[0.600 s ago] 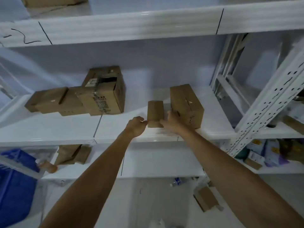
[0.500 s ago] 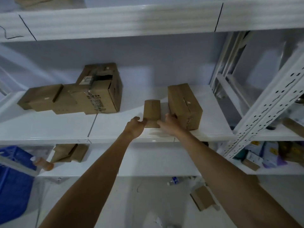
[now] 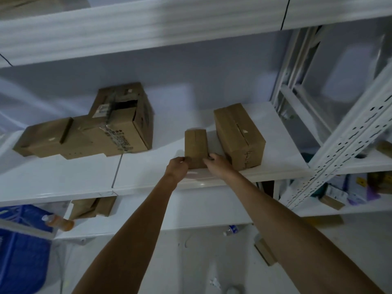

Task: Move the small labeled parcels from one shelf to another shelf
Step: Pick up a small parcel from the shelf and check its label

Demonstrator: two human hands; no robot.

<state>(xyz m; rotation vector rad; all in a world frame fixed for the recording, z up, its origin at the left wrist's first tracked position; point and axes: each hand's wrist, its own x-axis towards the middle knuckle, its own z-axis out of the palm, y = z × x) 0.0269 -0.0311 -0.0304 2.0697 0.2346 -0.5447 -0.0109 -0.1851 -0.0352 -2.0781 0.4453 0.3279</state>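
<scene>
A small brown cardboard parcel (image 3: 195,146) stands on the white middle shelf (image 3: 84,177), near its front edge. My left hand (image 3: 177,166) presses its lower left side and my right hand (image 3: 217,164) its lower right side, so both hold it. Just to the right sits a larger brown box (image 3: 238,134), almost touching my right hand. At the left of the same shelf lies a cluster of taped boxes (image 3: 101,132), one with a white label.
A shelf above (image 3: 148,28) overhangs. The shelf below holds folded cardboard (image 3: 93,207) and an orange-capped bottle (image 3: 58,221). A blue crate (image 3: 21,251) is at lower left. A perforated white upright (image 3: 347,134) slants at right, with mixed packets (image 3: 350,189) behind it. Scraps lie on the floor.
The view has shifted slightly. Both hands stay on the small parcel's sides; it sits a little farther back on the shelf, beside the larger box.
</scene>
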